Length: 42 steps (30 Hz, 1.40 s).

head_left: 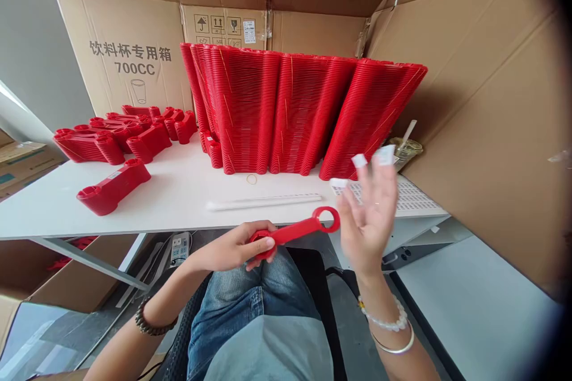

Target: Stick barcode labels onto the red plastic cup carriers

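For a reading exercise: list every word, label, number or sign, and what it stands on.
"饮料杯专用箱": left cardboard panel
"700CC": same panel, above cup drawing
Umbrella, arrows, glass: signs, middle panel
Lower signs: obscured
Too small: white label, sticker sheet, label on red piece

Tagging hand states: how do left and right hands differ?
Left hand grips a red part; right hand is open, palm showing.
Left hand shows bare fingers; right hand has white patches on several.
Left hand's wrist has dark beads; right hand's has pale beads plus a bangle.
Shared: both have beaded wrists.
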Each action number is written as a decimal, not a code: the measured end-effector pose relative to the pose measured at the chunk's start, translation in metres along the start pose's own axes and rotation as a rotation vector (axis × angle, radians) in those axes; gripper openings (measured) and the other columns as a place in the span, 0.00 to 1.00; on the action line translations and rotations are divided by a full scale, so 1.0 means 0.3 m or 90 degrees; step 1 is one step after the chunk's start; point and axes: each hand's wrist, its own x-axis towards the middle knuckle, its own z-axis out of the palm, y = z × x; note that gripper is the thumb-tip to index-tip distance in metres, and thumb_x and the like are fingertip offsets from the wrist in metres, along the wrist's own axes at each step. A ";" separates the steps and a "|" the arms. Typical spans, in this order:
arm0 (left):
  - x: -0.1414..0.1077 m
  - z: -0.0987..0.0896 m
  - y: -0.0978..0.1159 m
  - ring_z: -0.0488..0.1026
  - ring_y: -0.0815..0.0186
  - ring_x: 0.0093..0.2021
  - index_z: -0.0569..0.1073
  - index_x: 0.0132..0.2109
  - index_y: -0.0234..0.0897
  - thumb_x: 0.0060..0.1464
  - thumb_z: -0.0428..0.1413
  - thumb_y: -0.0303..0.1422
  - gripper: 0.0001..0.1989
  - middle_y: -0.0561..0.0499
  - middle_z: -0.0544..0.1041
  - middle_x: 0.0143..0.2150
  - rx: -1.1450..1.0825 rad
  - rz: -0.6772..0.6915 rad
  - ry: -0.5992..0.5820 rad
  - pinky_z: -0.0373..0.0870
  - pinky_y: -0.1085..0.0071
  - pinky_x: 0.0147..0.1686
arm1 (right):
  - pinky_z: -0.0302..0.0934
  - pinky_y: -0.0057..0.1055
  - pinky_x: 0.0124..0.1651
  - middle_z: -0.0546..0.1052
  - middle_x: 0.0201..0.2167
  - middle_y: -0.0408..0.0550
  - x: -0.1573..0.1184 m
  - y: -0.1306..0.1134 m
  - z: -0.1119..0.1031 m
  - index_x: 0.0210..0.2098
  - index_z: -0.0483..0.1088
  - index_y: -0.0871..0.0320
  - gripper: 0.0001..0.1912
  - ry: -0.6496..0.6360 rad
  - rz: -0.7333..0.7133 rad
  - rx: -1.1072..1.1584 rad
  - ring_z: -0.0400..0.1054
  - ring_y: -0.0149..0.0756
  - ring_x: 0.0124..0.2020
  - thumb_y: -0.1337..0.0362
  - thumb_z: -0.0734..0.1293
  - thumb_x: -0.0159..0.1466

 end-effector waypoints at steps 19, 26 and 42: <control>0.040 0.062 -0.041 0.62 0.76 0.23 0.65 0.42 0.33 0.63 0.49 0.50 0.21 0.53 0.70 0.32 -0.052 -0.003 0.105 0.59 0.75 0.23 | 0.77 0.31 0.39 0.45 0.71 0.50 -0.097 -0.001 0.084 0.64 0.56 0.44 0.35 -0.058 0.146 -0.062 0.64 0.41 0.55 0.70 0.67 0.60; 0.040 0.073 -0.040 0.62 0.77 0.22 0.64 0.42 0.33 0.64 0.49 0.49 0.20 0.53 0.71 0.33 -0.057 0.004 0.108 0.59 0.75 0.24 | 0.77 0.32 0.39 0.46 0.70 0.49 -0.095 0.006 0.090 0.61 0.58 0.44 0.33 -0.058 0.145 -0.043 0.64 0.40 0.55 0.70 0.68 0.60; 0.027 0.069 -0.021 0.62 0.76 0.23 0.64 0.42 0.35 0.64 0.48 0.49 0.19 0.53 0.70 0.33 -0.042 0.017 0.101 0.60 0.74 0.25 | 0.76 0.43 0.48 0.53 0.69 0.51 -0.132 0.037 0.104 0.66 0.52 0.41 0.34 -0.108 -0.113 -0.265 0.61 0.46 0.63 0.74 0.62 0.65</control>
